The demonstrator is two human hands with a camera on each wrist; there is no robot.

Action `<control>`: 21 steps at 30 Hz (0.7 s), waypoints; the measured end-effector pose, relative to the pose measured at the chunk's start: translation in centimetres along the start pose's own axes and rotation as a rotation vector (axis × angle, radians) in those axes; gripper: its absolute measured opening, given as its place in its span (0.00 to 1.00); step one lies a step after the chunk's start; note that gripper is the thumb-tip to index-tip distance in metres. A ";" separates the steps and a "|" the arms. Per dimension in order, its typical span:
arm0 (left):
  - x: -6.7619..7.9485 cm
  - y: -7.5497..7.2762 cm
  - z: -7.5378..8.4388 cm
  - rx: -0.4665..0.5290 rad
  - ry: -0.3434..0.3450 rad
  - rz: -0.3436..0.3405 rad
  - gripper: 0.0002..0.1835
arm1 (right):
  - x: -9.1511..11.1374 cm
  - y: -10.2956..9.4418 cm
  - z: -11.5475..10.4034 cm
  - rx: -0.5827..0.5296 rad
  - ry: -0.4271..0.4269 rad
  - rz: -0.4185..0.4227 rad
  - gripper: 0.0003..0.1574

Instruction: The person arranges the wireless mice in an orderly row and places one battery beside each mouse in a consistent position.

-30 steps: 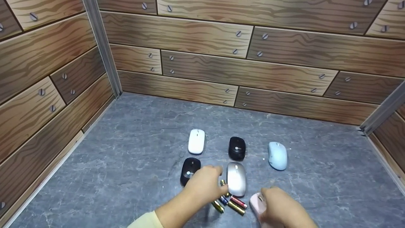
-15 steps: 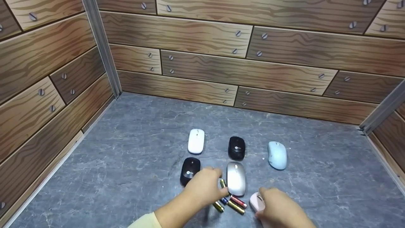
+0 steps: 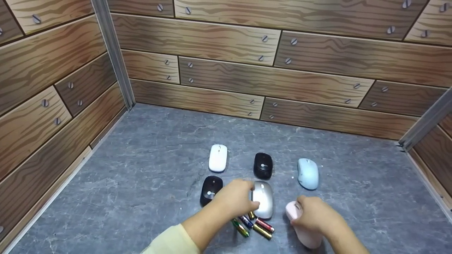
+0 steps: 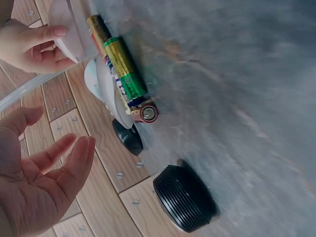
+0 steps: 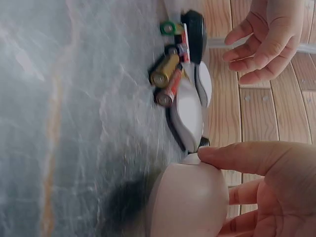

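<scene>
My right hand (image 3: pixel 319 216) grips a pale pink computer mouse (image 3: pixel 306 237), thumb on one side and fingers on the other. In the right wrist view a dark shadow lies on the table beside the pink mouse (image 5: pixel 190 205). My left hand (image 3: pixel 233 198) holds nothing; its fingers are loosely bent in the left wrist view, over the batteries. Under and beside it lie several AA-size batteries, among them a red battery (image 3: pixel 265 225), a gold battery (image 3: pixel 262 231) and a green-and-gold battery (image 4: pixel 124 66). A silver mouse (image 3: pixel 265 204) lies just right of my left fingertips.
A black mouse (image 3: pixel 212 188) lies left of my left hand, partly covered by it. Farther back stand a white mouse (image 3: pixel 218 158), a second black mouse (image 3: pixel 263 165) and a light blue mouse (image 3: pixel 308 174). Wood-patterned walls (image 3: pixel 197 91) enclose the grey marbled tabletop (image 3: pixel 141 169).
My right hand has moved up and slightly right with the pink mouse, and more of it shows. My left hand has shifted a little right and up, toward the silver mouse.
</scene>
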State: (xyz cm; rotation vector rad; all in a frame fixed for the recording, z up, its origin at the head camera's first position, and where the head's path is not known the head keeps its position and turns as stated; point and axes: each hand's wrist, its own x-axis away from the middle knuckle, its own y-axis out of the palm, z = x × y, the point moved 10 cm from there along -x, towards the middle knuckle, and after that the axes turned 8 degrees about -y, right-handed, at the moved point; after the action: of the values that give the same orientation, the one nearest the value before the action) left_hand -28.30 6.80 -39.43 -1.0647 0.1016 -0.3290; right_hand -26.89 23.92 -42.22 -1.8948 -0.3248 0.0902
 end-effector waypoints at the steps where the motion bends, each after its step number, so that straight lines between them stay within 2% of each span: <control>1: -0.3 0.0 0.2 0.002 -0.001 0.001 0.22 | -0.2 -0.2 0.3 -0.005 0.004 0.002 0.24; 6: -1.6 0.0 1.0 0.013 -0.004 0.022 0.24 | -0.9 -1.1 2.5 -0.031 0.043 0.037 0.24; 12: -2.6 0.5 1.7 0.012 -0.013 0.026 0.25 | -1.4 -1.5 4.9 -0.044 0.096 0.043 0.33; 15: -2.9 0.8 2.1 0.010 -0.009 0.019 0.25 | -1.4 -1.5 5.6 -0.055 0.122 0.030 0.35; 21: -3.4 1.6 2.8 -0.008 -0.009 0.012 0.26 | -1.4 -1.6 6.5 -0.078 0.162 0.040 0.34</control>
State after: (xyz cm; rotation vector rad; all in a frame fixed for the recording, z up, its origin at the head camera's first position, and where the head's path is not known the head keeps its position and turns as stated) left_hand -30.54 10.93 -39.72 -1.0728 0.1007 -0.3134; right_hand -30.00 29.95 -43.06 -1.9718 -0.1828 -0.0499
